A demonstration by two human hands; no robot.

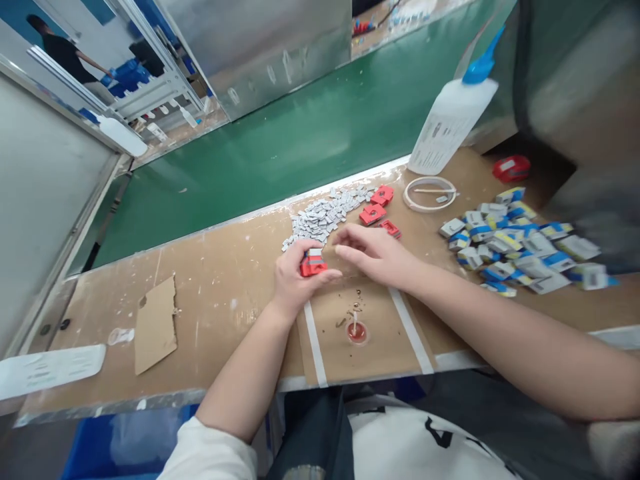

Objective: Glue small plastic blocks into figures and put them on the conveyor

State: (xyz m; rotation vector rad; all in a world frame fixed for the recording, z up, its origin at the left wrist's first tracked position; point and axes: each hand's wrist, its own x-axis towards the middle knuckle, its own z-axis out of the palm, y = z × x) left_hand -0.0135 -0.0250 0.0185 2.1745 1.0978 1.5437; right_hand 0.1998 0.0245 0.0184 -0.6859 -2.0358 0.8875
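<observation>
My left hand (295, 277) grips a red plastic block (314, 268) with a grey-white piece (315, 253) at its top. Its thumb stretches along the near side of the block. Just to the right, my right hand (367, 250) is loosely curled with thumb and forefinger slightly apart, and nothing shows between them. A pile of small grey tags (325, 213) lies right behind both hands. Beyond my right hand are several red blocks (373, 214). Nearer to me, a small dish of red-brown liquid (357, 332) with a stick in it sits on the brown board.
At right are a heap of small blue, white and yellow boxes (520, 243), a tape ring (430, 194), a white squeeze bottle (453, 123) and a red object (511, 169). Torn cardboard (157, 327) lies left. A green conveyor belt (280, 153) runs behind; a person (65, 57) stands far off.
</observation>
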